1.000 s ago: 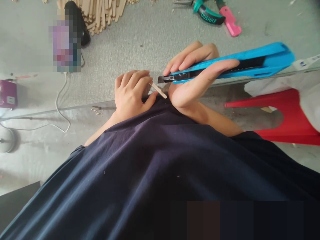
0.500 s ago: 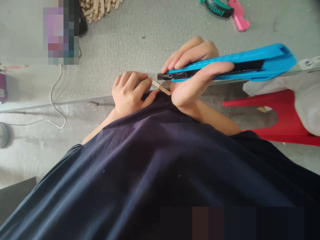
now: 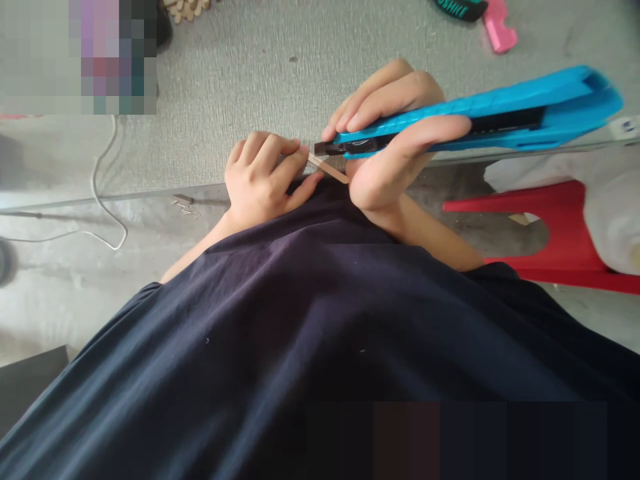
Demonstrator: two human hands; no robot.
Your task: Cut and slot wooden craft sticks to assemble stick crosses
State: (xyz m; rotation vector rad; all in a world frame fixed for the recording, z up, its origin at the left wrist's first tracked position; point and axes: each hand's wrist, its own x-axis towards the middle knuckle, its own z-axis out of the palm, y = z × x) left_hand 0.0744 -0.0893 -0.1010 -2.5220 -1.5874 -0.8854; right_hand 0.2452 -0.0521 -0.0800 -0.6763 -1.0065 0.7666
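Observation:
My left hand [image 3: 265, 173] is closed, pinching a thin wooden craft stick [image 3: 333, 171] at the front edge of the table. The stick slants down to the right, and its rounded end lies by the base of my right thumb. My right hand [image 3: 395, 127] grips a blue utility knife [image 3: 520, 117] with a black inner channel, thumb along its side and fingers behind. The knife's dark tip points left, just above the stick and close to my left fingertips. Whether the tip touches the stick, I cannot tell.
Several craft sticks [image 3: 187, 8] lie at the table's far edge. A pink plastic piece [image 3: 500, 30] and a black-and-teal item [image 3: 460, 8] are at the far right. A white cable [image 3: 103, 180] hangs over the left edge. A red stool [image 3: 570, 220] stands below, right.
The view has shifted slightly, so the far things sit higher in the picture. Both hands keep their grips, and the knife's rear end has tilted up a little.

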